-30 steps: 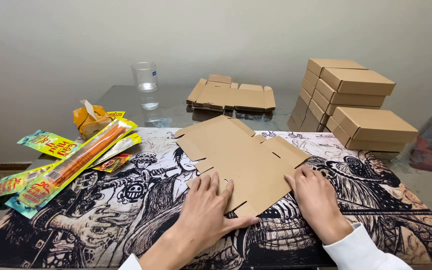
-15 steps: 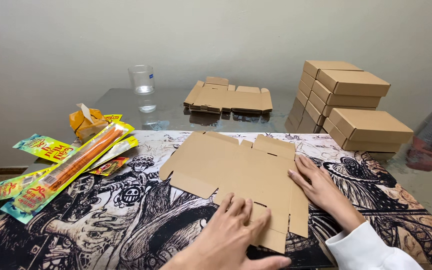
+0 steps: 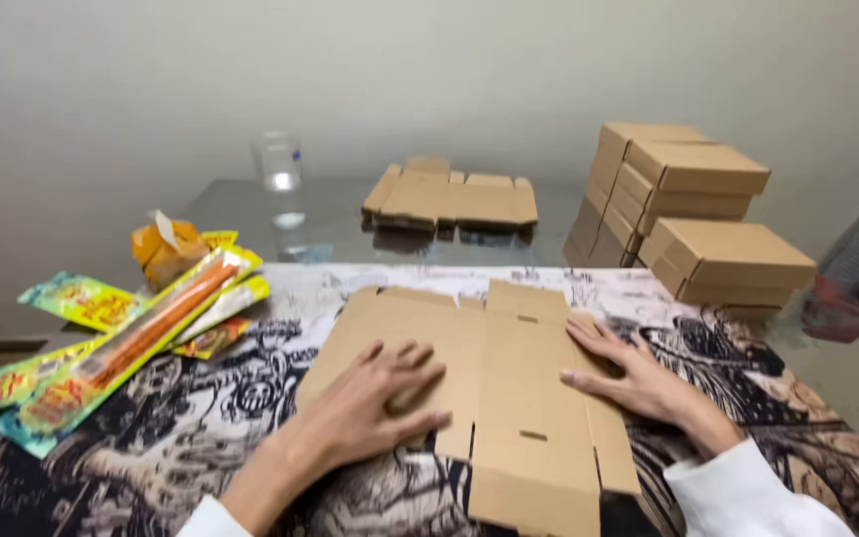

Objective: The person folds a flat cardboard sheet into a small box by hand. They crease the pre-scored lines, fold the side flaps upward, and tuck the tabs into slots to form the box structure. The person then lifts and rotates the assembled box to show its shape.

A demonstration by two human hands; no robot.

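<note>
While both hands press down, the big flat brown cardboard box sheet lies under them on the table, which has a black and white picture cloth on it. It looks like the folding step is in hand: the sheet is still flat, with no wall stood up yet.

The left hand lies open and flat on the left half of the sheet, fingers spread wide, holding nothing. The right hand lies open and flat on the right side flap, fingers pointing in toward the left hand, holding nothing too.

I think the next move calls for a grip on a side flap and a bend along its crease, with one hand keeping the middle down so the sheet does not slide.

The near end of the sheet hangs close to the table edge, just below the hands, so it could tip off. Between the hands, and beyond their fingertips, there is open room for flaps to swing up.

Up and to the right of the right hand stands a stack of closed brown cardboard boxes, well apart. Far beyond both hands lies a pile of flat brown cardboard sheets. Left of the left hand lie bright yellow and green snack packets, apart from the sheet. Beyond those stands a clear plastic cup.
</note>
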